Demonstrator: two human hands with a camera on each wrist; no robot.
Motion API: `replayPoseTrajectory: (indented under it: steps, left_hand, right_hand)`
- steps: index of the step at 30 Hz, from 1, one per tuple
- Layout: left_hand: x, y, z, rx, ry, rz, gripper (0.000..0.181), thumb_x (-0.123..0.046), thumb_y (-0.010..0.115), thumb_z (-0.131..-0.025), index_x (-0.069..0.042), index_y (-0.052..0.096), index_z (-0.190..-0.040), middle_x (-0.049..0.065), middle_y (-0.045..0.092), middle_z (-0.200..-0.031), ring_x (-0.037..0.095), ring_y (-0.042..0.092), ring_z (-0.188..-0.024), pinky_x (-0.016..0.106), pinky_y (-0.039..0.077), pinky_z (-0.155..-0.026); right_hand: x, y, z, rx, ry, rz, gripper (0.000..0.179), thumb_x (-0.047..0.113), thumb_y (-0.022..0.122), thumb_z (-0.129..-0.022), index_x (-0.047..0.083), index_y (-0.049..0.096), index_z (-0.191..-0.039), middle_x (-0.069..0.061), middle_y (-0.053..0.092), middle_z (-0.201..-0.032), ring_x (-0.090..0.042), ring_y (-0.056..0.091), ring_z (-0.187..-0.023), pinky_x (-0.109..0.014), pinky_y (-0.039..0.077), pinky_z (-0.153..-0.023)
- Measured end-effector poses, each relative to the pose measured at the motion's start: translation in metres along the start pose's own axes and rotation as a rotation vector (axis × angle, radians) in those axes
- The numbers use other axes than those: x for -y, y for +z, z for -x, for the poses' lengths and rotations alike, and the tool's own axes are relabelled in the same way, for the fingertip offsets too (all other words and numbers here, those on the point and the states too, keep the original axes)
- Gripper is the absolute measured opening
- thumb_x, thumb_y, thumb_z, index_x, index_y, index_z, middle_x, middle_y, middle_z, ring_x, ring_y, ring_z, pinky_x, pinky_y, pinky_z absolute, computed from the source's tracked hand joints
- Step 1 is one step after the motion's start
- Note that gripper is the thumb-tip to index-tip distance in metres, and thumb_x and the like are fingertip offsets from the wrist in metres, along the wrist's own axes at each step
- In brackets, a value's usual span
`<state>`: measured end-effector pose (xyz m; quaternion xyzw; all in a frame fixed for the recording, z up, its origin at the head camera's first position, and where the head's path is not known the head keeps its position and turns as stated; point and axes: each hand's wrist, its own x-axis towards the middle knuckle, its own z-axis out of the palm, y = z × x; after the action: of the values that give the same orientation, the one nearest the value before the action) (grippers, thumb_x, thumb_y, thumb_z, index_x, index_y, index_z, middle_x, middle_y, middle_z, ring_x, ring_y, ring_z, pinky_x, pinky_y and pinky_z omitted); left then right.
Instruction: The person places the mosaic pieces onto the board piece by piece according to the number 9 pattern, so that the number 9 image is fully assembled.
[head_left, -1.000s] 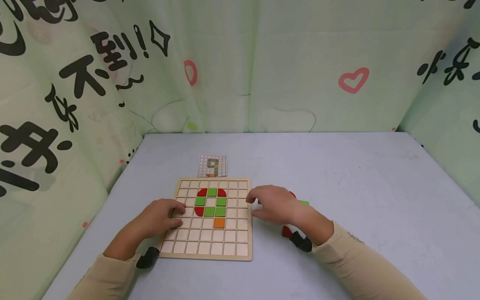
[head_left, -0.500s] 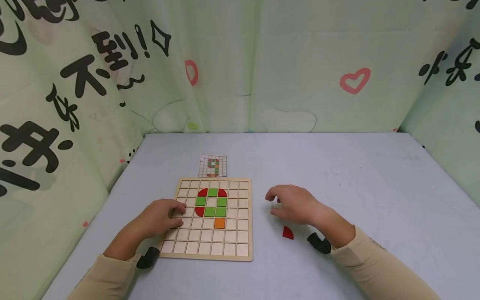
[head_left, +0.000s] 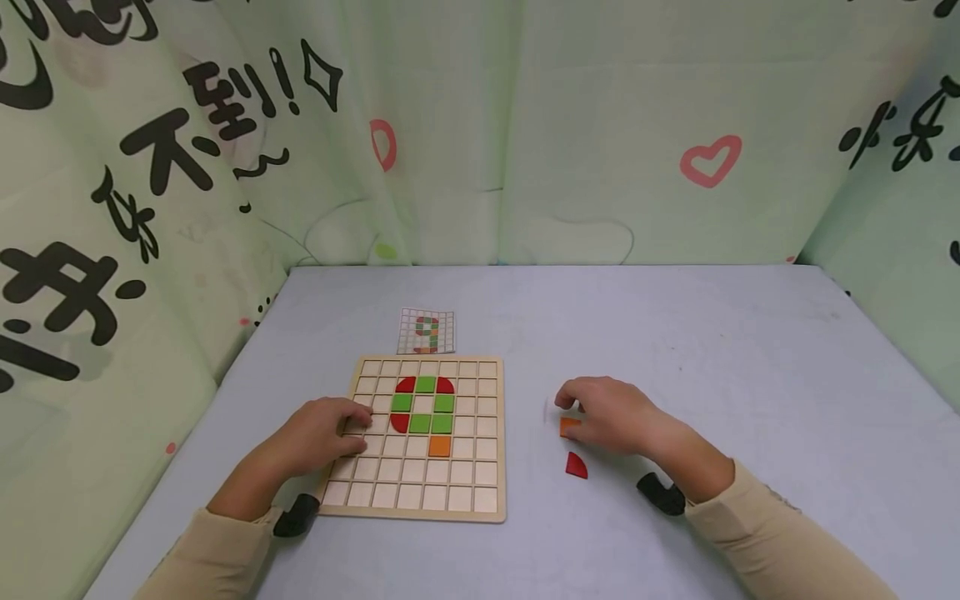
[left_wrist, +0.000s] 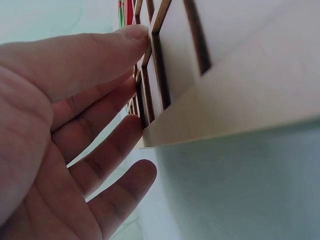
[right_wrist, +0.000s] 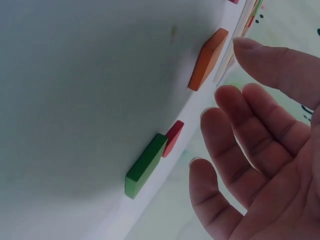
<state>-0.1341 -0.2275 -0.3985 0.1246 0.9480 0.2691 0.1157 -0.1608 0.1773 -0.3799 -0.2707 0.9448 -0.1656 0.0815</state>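
A wooden grid board (head_left: pixel 467 497) lies on the table, bearing red, green and orange tiles. My left hand (head_left: pixel 322 433) rests at its left edge, fingertips on the nearest cells; the left wrist view shows the fingers loosely extended. To the right of the board, my right hand (head_left: pixel 615 412) hovers over an orange square tile (head_left: pixel 567 427), partly covered in the head view. Its thumb and fingers stand apart, with nothing between them. In the right wrist view a green tile (right_wrist: pixel 146 165) and a red tile (right_wrist: pixel 173 138) lie by the fingers. A red quarter-round tile (head_left: pixel 576 466) lies nearer me.
A small printed card (head_left: pixel 425 332) with a coloured grid pattern lies just beyond the board. The white table (head_left: pixel 712 350) is enclosed by pale green curtains (head_left: pixel 585 125) at the back and both sides.
My right hand has moved right, away from the board's right edge to above the loose tiles. An orange tile now shows beneath it. The left hand has stayed at the board.
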Motion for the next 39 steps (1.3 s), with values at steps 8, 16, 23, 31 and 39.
replayPoseTrajectory:
  steps: [8,16,23,31,39]
  left_hand:
    - [0.0006,0.0002,0.0002,-0.003,-0.002,-0.002,0.02,-0.01,0.076,-0.087,-0.008,0.071,-0.106,0.008,0.066,-0.127,0.037,0.053,-0.126,0.052,0.044,-0.102]
    - [0.0007,0.0005,0.0004,-0.003,-0.001,-0.001,0.02,-0.01,0.076,-0.087,-0.008,0.071,-0.106,0.008,0.066,-0.127,0.037,0.053,-0.127,0.052,0.044,-0.101]
    - [0.0006,0.0008,0.0002,-0.004,-0.004,-0.005,0.021,-0.011,0.076,-0.087,-0.008,0.071,-0.106,0.008,0.066,-0.126,0.037,0.053,-0.126,0.052,0.043,-0.102]
    - [0.0004,-0.0013,-0.0007,0.01,0.004,-0.013,0.021,-0.011,0.076,-0.087,-0.008,0.071,-0.107,0.008,0.066,-0.126,0.037,0.052,-0.127,0.052,0.044,-0.102]
    - [0.0002,-0.0021,-0.0013,0.019,0.008,-0.006,0.02,-0.011,0.076,-0.087,-0.008,0.071,-0.107,0.008,0.066,-0.127,0.038,0.051,-0.128,0.053,0.042,-0.103]
  right_hand:
    - [-0.0015,0.0009,0.0026,0.032,0.008,0.001,0.022,0.012,0.075,-0.083,0.01,0.068,-0.104,0.005,0.065,-0.096,-0.018,0.059,-0.087,-0.037,0.051,-0.075]
    - [-0.0026,0.0015,0.003,0.034,0.018,0.014,0.022,0.012,0.077,-0.082,0.01,0.067,-0.102,0.005,0.064,-0.095,-0.017,0.058,-0.085,-0.037,0.05,-0.075]
    - [-0.0038,0.0013,0.0023,0.027,0.021,0.021,0.02,0.013,0.078,-0.083,0.01,0.066,-0.099,0.004,0.064,-0.093,-0.017,0.058,-0.084,-0.037,0.051,-0.074]
    - [-0.0026,0.0021,0.0023,0.028,0.031,0.028,0.018,0.013,0.075,-0.084,0.009,0.067,-0.099,0.004,0.064,-0.092,-0.018,0.059,-0.085,-0.038,0.051,-0.076]
    - [-0.0022,0.0022,0.0031,0.034,0.022,0.032,0.018,0.011,0.074,-0.083,0.009,0.066,-0.098,0.004,0.063,-0.092,-0.018,0.058,-0.083,-0.037,0.051,-0.073]
